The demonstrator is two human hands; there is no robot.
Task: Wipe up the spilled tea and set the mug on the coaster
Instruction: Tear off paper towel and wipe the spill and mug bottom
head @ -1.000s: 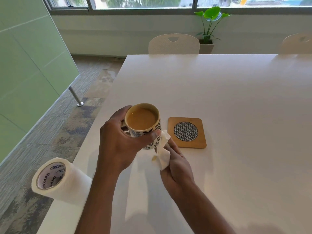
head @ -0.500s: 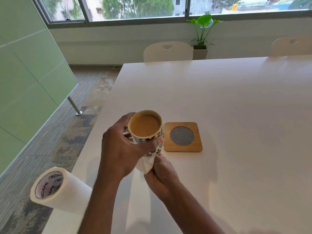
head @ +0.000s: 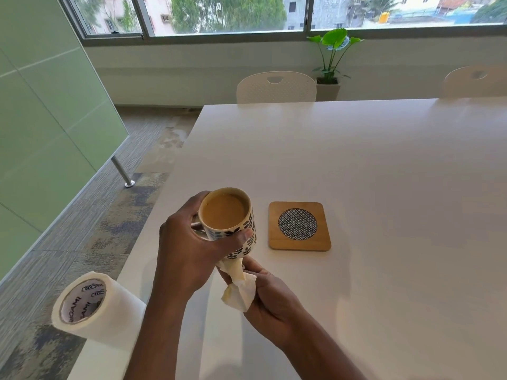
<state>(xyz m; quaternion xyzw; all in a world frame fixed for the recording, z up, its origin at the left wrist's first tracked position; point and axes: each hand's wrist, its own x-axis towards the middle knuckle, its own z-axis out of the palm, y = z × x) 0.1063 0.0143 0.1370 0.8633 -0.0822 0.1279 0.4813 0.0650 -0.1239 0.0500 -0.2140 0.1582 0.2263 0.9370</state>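
Note:
My left hand (head: pixel 189 250) grips a white mug (head: pixel 233 231) with a dark leaf pattern, full of milky tea, and holds it above the white table (head: pixel 384 187). Under the mug's base, my right hand (head: pixel 270 294) pinches a crumpled, tea-stained paper towel (head: pixel 238 289) against the bottom of the mug. The square wooden coaster (head: pixel 299 226) with a round mesh centre lies flat on the table just right of the mug, with nothing on it. No tea shows on the visible table surface.
A paper towel roll (head: pixel 93 308) lies on its side at the table's near left corner, overhanging the edge. White chairs (head: pixel 276 87) stand at the far side, with a potted plant (head: pixel 330 58) behind. A green partition (head: pixel 41 119) flanks the left.
The right hand has slid the towel from the mug's side to beneath its base. The towel now shows more tea stain. The mug stays lifted in the left hand.

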